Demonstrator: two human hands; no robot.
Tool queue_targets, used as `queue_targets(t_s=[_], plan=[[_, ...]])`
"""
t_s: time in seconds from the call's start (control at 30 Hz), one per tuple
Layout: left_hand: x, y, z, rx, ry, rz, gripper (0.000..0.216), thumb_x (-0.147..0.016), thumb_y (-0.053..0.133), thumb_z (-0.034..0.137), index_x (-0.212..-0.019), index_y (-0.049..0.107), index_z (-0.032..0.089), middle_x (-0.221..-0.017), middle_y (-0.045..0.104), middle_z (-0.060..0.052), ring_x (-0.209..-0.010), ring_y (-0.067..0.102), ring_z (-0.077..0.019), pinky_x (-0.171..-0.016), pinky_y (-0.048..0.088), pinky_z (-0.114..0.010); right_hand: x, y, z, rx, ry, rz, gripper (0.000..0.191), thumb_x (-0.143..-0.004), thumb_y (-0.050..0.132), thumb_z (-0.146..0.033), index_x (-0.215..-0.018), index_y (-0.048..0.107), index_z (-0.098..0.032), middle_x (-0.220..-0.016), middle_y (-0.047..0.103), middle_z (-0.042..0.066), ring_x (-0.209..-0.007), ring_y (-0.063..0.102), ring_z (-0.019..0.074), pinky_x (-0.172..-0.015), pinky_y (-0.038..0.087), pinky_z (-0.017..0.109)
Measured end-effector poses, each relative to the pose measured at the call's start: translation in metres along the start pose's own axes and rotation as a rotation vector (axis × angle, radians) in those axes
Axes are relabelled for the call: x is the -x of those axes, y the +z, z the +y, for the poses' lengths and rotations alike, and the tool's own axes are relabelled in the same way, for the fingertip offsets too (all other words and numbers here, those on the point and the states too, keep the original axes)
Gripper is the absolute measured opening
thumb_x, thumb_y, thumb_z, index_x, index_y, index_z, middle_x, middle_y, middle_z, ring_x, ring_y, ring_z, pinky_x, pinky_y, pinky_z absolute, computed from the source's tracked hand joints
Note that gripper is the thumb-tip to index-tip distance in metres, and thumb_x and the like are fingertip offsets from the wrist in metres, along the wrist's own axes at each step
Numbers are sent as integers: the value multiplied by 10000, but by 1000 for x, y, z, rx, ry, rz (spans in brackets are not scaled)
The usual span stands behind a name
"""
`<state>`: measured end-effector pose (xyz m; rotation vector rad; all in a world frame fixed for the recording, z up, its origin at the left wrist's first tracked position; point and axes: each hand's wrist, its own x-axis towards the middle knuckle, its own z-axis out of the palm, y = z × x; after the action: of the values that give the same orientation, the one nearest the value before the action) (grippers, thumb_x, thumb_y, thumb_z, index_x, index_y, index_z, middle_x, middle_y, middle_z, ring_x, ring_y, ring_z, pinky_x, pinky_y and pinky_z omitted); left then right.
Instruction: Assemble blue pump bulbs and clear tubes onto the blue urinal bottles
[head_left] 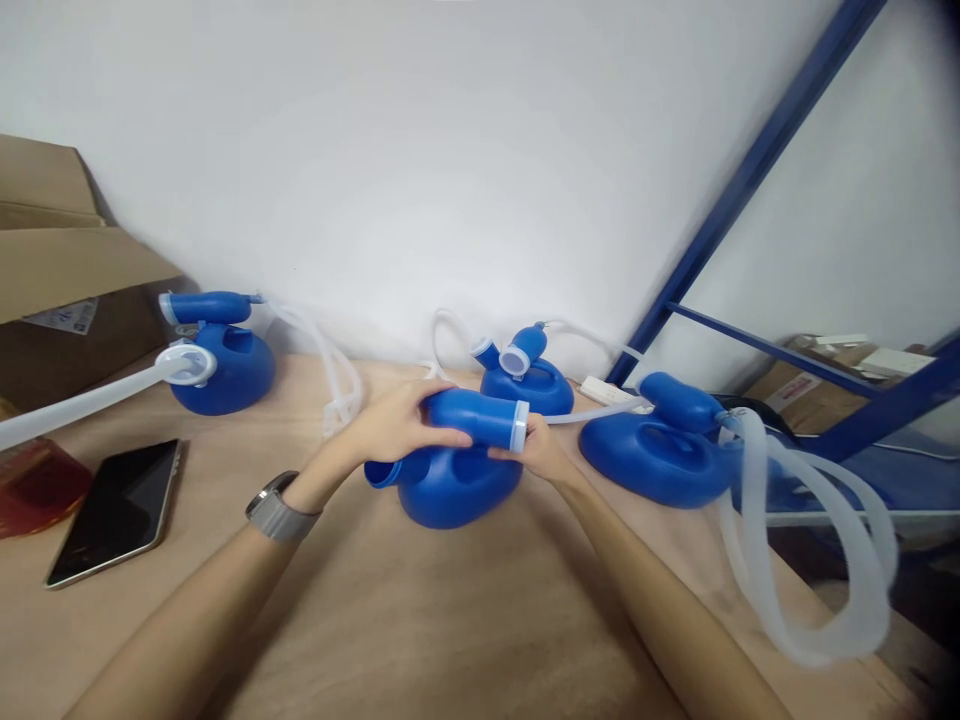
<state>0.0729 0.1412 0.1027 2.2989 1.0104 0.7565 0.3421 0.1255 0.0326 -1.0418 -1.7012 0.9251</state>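
A blue plastic bottle [457, 485] with a tubular neck and a white ring at its mouth rests on the wooden table [420, 620] in the middle of the view. My left hand [394, 422] is wrapped round the neck from the left. At the white-ringed mouth my right hand [541, 450] has its fingers closed on the rim. A grey watch [276, 510] sits on my left wrist.
Three more blue bottles stand around: one at the left [225, 365] with a white hose, one behind [529, 378], one at the right [660, 450] with a looping clear hose [810, 560]. A phone [120, 510] lies left. Cardboard boxes [67, 270] and a blue rack frame [750, 170] flank the table.
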Motion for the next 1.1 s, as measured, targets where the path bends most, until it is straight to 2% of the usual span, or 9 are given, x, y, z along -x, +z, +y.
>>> queue_targets(t_s=[0.1,0.3,0.5,0.6,0.67,0.83,0.87,0.97,1.1], plan=[[1,0,2,-44,-17,-28,873,-717,799,763,-1365,697,187,-1099,777,-89,-947,709,-305,-837,546,-388,-2,-5,2,-32,12,-88,553,-506,1007,-468,-931,803,-177,-902,816,65,-894,776,335,-860,650,508],[3,-3,6,-72,11,-38,852,-692,815,776,-1324,729,213,-1003,784,-61,-882,703,-276,-819,525,-358,-3,-5,-9,-17,-61,-137,635,-582,975,-451,-1137,784,-211,-1030,793,63,-948,761,312,-839,653,443],[6,-2,7,-71,-23,13,828,-654,833,783,-1252,766,215,-970,781,-48,-819,695,-254,-741,516,-337,0,-26,-37,270,-116,-280,377,-740,907,-464,-992,807,-203,-1148,747,66,-1033,724,277,-928,626,430],[8,-1,6,-47,-48,-5,868,-638,837,787,-1284,747,214,-999,784,-59,-819,703,-258,-722,523,-337,3,-42,-49,368,-113,-357,369,-769,889,-477,-1025,813,-222,-1148,759,69,-1098,716,298,-1019,594,483],[9,-1,9,-39,-48,-18,885,-634,839,785,-1303,732,215,-1002,781,-61,-816,703,-257,-704,521,-333,6,-50,-57,377,-83,-360,456,-787,877,-480,-1161,782,-237,-1197,759,78,-1164,708,314,-1065,570,509],[12,5,21,-37,1,23,752,-690,831,748,-1222,762,222,-993,766,-57,-823,684,-235,-704,497,-315,17,-49,-83,396,-131,-277,966,-654,962,-549,-1499,562,-308,-1508,607,114,-1384,592,364,-1161,495,543],[12,6,22,-36,6,32,736,-702,826,744,-1217,766,221,-994,765,-59,-821,680,-231,-709,495,-314,19,-45,-89,429,-180,-263,943,-662,956,-562,-1488,573,-315,-1493,616,112,-1378,593,366,-1160,495,542],[12,8,22,-22,26,16,728,-726,811,743,-1241,764,230,-1010,773,-63,-826,674,-228,-727,500,-314,21,-30,-99,586,-352,-172,611,-775,889,-547,-1302,699,-302,-1291,699,100,-1180,691,323,-1045,578,487],[11,7,19,-7,30,-9,719,-741,797,749,-1242,774,234,-945,771,-40,-766,655,-205,-706,494,-302,18,-17,-88,690,-637,57,324,-865,816,-424,-1151,758,-284,-1116,763,93,-962,751,263,-855,644,399]])
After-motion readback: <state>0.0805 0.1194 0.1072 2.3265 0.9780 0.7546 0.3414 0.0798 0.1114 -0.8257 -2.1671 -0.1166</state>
